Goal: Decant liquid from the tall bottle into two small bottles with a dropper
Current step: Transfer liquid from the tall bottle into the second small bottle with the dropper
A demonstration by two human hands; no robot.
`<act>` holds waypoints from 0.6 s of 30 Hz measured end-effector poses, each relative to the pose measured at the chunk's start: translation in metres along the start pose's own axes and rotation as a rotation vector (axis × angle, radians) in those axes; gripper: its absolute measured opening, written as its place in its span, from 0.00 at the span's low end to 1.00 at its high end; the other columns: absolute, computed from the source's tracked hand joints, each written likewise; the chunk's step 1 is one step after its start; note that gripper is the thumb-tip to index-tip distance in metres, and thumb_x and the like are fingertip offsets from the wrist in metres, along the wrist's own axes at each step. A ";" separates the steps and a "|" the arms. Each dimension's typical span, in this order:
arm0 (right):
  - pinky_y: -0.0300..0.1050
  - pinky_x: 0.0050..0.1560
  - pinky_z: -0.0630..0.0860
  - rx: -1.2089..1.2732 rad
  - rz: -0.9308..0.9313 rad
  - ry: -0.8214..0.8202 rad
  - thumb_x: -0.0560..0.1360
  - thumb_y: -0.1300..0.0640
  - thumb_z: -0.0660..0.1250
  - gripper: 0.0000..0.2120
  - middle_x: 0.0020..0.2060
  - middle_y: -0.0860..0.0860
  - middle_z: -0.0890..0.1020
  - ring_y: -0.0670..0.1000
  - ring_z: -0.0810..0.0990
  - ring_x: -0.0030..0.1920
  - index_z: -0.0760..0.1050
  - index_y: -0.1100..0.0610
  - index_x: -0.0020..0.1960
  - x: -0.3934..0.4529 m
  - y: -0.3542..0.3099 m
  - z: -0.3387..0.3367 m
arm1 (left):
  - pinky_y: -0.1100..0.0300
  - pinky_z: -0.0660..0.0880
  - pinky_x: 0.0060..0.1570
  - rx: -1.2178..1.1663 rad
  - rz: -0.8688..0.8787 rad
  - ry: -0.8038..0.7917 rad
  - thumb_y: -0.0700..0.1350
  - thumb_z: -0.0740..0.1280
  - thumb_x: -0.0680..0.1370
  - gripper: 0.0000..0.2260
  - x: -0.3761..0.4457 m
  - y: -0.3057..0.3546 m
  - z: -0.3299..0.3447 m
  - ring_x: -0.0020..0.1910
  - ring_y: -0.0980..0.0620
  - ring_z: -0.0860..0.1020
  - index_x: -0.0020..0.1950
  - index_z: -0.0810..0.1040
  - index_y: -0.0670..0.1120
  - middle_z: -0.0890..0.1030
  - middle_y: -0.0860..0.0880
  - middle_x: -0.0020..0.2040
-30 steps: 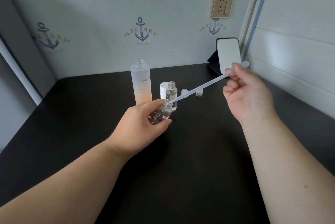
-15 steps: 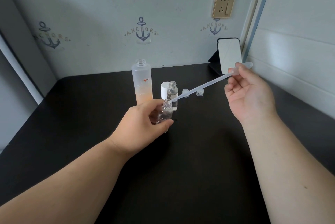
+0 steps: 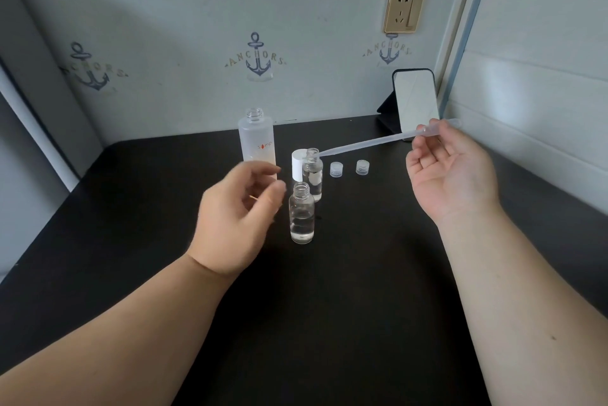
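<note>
Table (image 3: 362,290) matt black; small bottles (image 3: 301,214) clear, glossy; dropper (image 3: 371,142) translucent plastic.

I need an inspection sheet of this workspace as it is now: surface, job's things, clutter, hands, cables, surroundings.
Surface: black table, matte; no spill visible.
Job's things: tall bottle upright, uncapped. Near small bottle upright, open, partly filled with clear liquid. Far small bottle upright, open, behind it. Dropper held slanted, tip by the far bottle's mouth. Two small caps and a white cap on the table.
Clutter: mirror propped at the back right.
Hands: left hand empty, fingers loosely curled, beside the near bottle. Right hand pinches the dropper's bulb.
Cables: nothing seen.
Surroundings: anchor-print wall, socket, white panelling on the right.
</note>
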State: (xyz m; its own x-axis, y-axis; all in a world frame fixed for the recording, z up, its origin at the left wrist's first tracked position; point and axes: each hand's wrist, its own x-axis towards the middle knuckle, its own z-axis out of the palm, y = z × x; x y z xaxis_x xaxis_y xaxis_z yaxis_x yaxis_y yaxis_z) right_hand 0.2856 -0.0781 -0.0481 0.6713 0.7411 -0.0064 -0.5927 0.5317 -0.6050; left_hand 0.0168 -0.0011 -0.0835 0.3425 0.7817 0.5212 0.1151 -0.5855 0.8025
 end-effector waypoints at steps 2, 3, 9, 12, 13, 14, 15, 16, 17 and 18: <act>0.40 0.36 0.77 0.013 0.001 0.015 0.76 0.63 0.72 0.03 0.38 0.54 0.85 0.51 0.83 0.36 0.82 0.62 0.48 0.000 0.000 0.000 | 0.63 0.78 0.44 0.049 0.000 0.171 0.58 0.65 0.76 0.11 0.003 -0.001 -0.003 0.48 0.57 0.81 0.56 0.75 0.59 0.81 0.60 0.49; 0.40 0.36 0.77 0.016 0.000 0.019 0.76 0.63 0.72 0.03 0.37 0.53 0.84 0.51 0.83 0.36 0.82 0.62 0.48 0.000 0.001 0.000 | 0.68 0.76 0.44 0.071 -0.018 0.229 0.58 0.65 0.75 0.11 0.006 -0.002 -0.004 0.49 0.59 0.80 0.56 0.73 0.62 0.79 0.62 0.49; 0.40 0.36 0.77 0.014 0.002 0.003 0.76 0.63 0.72 0.03 0.37 0.54 0.85 0.51 0.84 0.37 0.82 0.62 0.48 0.001 0.003 0.000 | 0.70 0.72 0.46 0.076 -0.246 0.085 0.52 0.74 0.76 0.31 0.022 -0.021 0.001 0.53 0.68 0.77 0.75 0.65 0.56 0.75 0.65 0.56; 0.40 0.37 0.78 0.005 0.000 -0.018 0.77 0.62 0.71 0.04 0.38 0.54 0.85 0.51 0.84 0.37 0.82 0.62 0.50 0.002 0.003 0.000 | 0.70 0.71 0.44 0.143 -0.267 0.046 0.55 0.74 0.76 0.29 0.025 -0.028 0.004 0.50 0.66 0.77 0.74 0.67 0.56 0.77 0.65 0.54; 0.40 0.37 0.78 0.000 -0.001 -0.026 0.77 0.62 0.71 0.04 0.38 0.54 0.85 0.51 0.85 0.38 0.82 0.62 0.50 0.002 0.004 0.000 | 0.69 0.72 0.44 0.164 -0.262 0.046 0.55 0.74 0.76 0.26 0.026 -0.029 0.004 0.49 0.66 0.77 0.71 0.70 0.56 0.77 0.65 0.52; 0.40 0.38 0.79 -0.007 -0.002 -0.038 0.77 0.62 0.71 0.04 0.39 0.54 0.85 0.51 0.85 0.38 0.82 0.62 0.50 0.003 0.004 0.000 | 0.69 0.72 0.44 0.176 -0.256 0.049 0.55 0.74 0.76 0.23 0.025 -0.029 0.004 0.48 0.67 0.78 0.68 0.71 0.58 0.78 0.66 0.50; 0.40 0.38 0.79 -0.018 -0.004 -0.053 0.77 0.62 0.71 0.04 0.39 0.53 0.86 0.51 0.85 0.39 0.83 0.62 0.49 0.003 0.004 -0.001 | 0.68 0.73 0.44 0.177 -0.252 0.054 0.55 0.74 0.76 0.20 0.025 -0.030 0.003 0.47 0.68 0.79 0.65 0.72 0.59 0.79 0.66 0.49; 0.40 0.39 0.79 -0.029 -0.005 -0.071 0.78 0.61 0.70 0.04 0.40 0.53 0.86 0.50 0.85 0.40 0.83 0.62 0.47 0.003 0.004 -0.001 | 0.69 0.73 0.43 0.167 -0.248 0.058 0.54 0.74 0.76 0.17 0.025 -0.030 0.003 0.47 0.69 0.79 0.62 0.73 0.61 0.80 0.66 0.48; 0.40 0.40 0.79 -0.036 -0.006 -0.087 0.78 0.61 0.70 0.05 0.40 0.53 0.86 0.50 0.85 0.41 0.84 0.61 0.45 0.002 0.004 -0.001 | 0.71 0.73 0.41 0.152 -0.242 0.056 0.54 0.74 0.76 0.16 0.024 -0.029 0.002 0.47 0.71 0.78 0.59 0.73 0.63 0.80 0.67 0.47; 0.40 0.41 0.79 -0.038 -0.007 -0.101 0.78 0.61 0.70 0.07 0.41 0.52 0.86 0.50 0.85 0.42 0.85 0.61 0.44 0.002 0.004 -0.001 | 0.73 0.73 0.38 0.139 -0.230 0.047 0.53 0.75 0.76 0.15 0.023 -0.028 0.001 0.47 0.73 0.77 0.56 0.72 0.67 0.80 0.69 0.46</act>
State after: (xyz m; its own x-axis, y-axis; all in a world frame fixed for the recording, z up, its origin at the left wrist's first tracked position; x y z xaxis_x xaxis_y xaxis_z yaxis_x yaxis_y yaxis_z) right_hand 0.2854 -0.0749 -0.0514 0.6261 0.7760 0.0766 -0.5697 0.5223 -0.6346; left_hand 0.0230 0.0332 -0.0941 0.2498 0.9046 0.3454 0.3132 -0.4131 0.8552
